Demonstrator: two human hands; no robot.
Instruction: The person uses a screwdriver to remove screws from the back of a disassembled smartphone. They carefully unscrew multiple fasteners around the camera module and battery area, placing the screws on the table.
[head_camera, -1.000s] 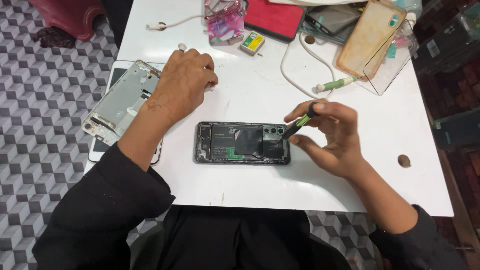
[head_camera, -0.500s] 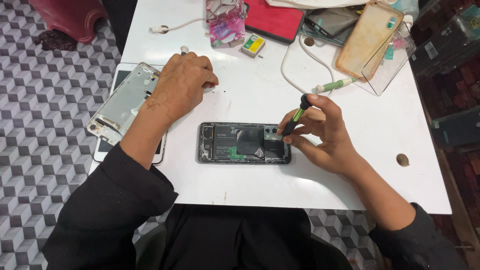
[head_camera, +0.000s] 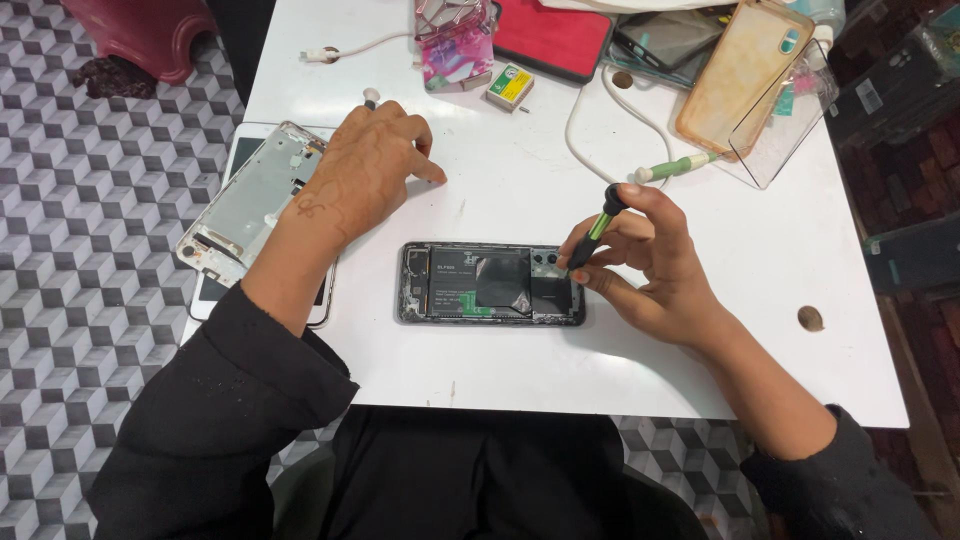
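An opened phone (head_camera: 480, 284) lies flat on the white table (head_camera: 500, 190), back cover off, dark battery and boards exposed. My right hand (head_camera: 650, 265) grips a small screwdriver with a green-and-black handle (head_camera: 594, 231), held nearly upright, its tip down at the phone's right end near the camera area. My left hand (head_camera: 368, 168) rests palm down on the table to the upper left of the phone, fingers loosely spread, holding nothing. It partly covers a removed silver phone frame (head_camera: 245, 200) lying at the table's left edge.
At the table's far side lie a red case (head_camera: 550, 38), a tan phone case (head_camera: 740, 75), a clear case (head_camera: 790, 120), a small yellow-green box (head_camera: 510, 87), a white cable (head_camera: 585, 140) and a green-handled tool (head_camera: 675, 167). A patterned tile floor (head_camera: 90, 280) is on the left.
My right hand has tilted the screwdriver more upright, with its tip kept on the phone's right end. My left hand has stayed on the table.
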